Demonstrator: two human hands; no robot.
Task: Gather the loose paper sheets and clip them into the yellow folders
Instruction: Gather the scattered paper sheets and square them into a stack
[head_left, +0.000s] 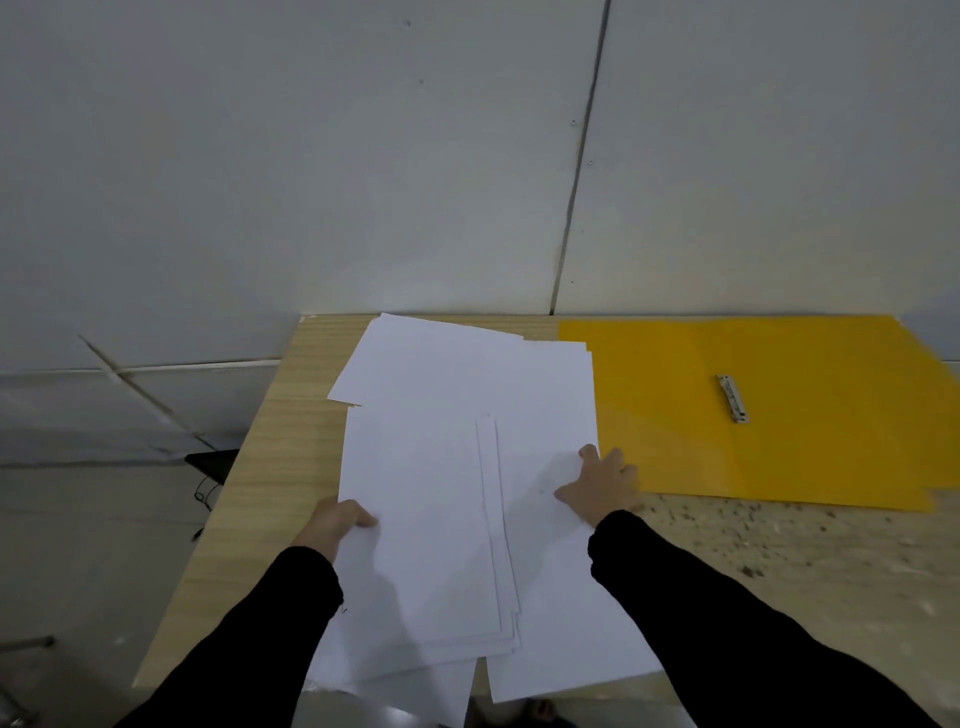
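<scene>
Several loose white paper sheets (457, 467) lie fanned and overlapping across the left half of a wooden table (270, 447). My left hand (335, 522) grips the left edge of a small stack, thumb on top. On the right edge of the sheets my right hand (605, 483) presses with fingers spread, thumb on the paper. An open yellow folder (805, 415) lies flat to the right, its silver clip (732, 397) exposed in the middle. Some sheets overhang the table's near edge.
A grey panelled wall (363, 156) stands right behind the table. The table's right front surface (779, 540) is speckled and worn. Left of the table is the floor, with a dark object and cable (208, 473) beside the table's edge.
</scene>
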